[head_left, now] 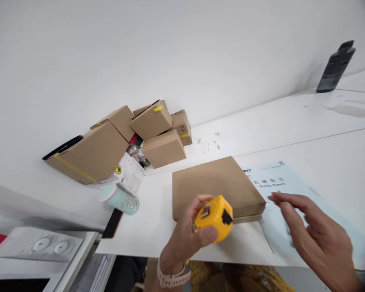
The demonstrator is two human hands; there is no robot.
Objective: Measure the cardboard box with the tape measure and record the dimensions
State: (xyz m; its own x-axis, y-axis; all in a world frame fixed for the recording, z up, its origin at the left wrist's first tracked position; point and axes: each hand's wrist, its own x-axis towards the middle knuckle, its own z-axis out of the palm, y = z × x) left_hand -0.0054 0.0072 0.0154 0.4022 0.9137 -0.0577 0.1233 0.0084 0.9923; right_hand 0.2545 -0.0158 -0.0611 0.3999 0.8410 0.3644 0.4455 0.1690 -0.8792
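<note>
L hand [190, 229] is gripping yellow tape measure [217, 219] by brown box's [208, 180] near edge; R hand [318, 233] is hovering over pale-blue doc [298, 180] reading "检测报告 (Testing Report)", can't tell if it's holding anything.

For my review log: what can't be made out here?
All in the head view:
Testing Report: partly covered by the right hand; smallest print illegible.
Black bottle: any lettering lost to blur.
Left hand: partly hidden behind the yellow tape measure.
Whether the right hand holds anything: hidden by the hand itself.
</note>
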